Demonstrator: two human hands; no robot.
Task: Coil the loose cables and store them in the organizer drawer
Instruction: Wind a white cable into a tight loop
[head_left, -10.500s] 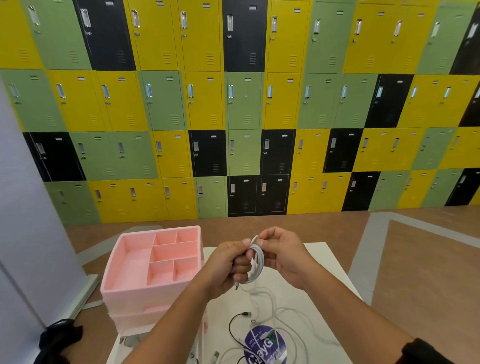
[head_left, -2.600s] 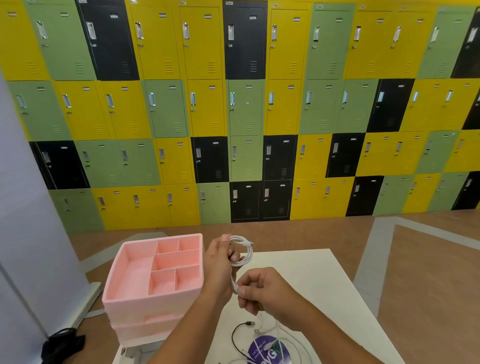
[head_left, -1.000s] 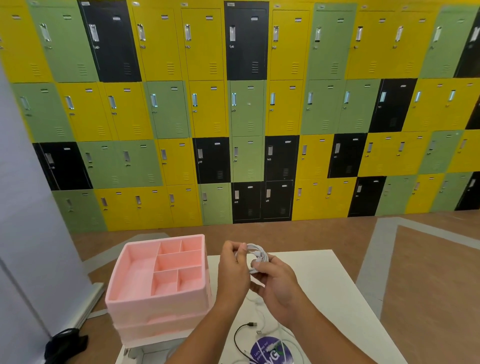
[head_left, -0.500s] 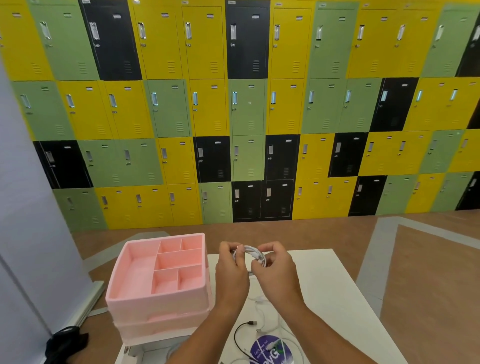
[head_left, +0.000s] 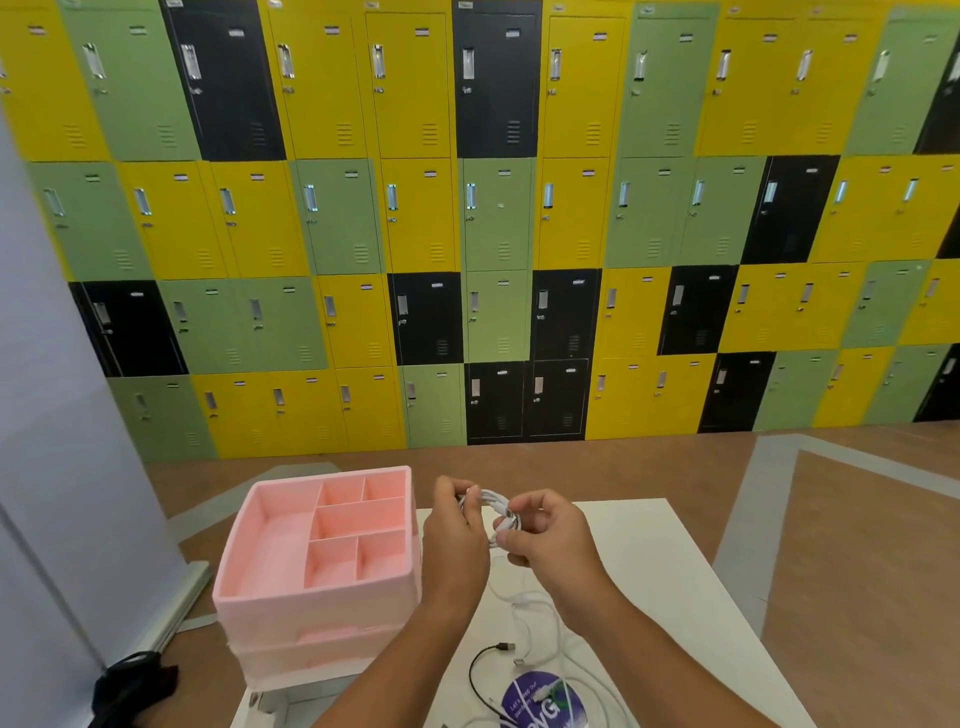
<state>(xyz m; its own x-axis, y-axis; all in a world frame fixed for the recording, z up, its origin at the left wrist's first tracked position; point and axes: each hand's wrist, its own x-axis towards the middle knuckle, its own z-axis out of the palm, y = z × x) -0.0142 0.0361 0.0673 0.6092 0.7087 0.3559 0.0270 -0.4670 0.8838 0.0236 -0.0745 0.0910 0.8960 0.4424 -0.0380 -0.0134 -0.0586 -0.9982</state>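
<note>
Both hands are raised together above the far part of the white tabletop (head_left: 649, 561), just to the right of the pink plastic organizer with its open divided top tray (head_left: 270, 519). My left hand (head_left: 454, 540) is closed around one side of a small coil of thin white cable (head_left: 496, 512), and my right hand (head_left: 550, 538) pinches the other side of the same coil between thumb and fingertips; it seems that the right hand is tucking or wrapping the last end around the loops, but the fingers hide this part, so I cannot be sure. The coil sits between the two hands, touching both, and it is held in the air, not resting on anything. I judge that the task is at an early stage: this one cable is nearly coiled but not yet put away, and every compartment of the tray that I can see holds nothing. On the tabletop nearer to me, below the hands, more loose white cables (head_left: 540, 618) lie tangled, and a thin black cable with a small plug (head_left: 485, 660) curves beside a round purple printed sticker (head_left: 540, 701). These are left to be coiled and stored. The tray is near the left hand, so the coil has only a short way to go.
</note>
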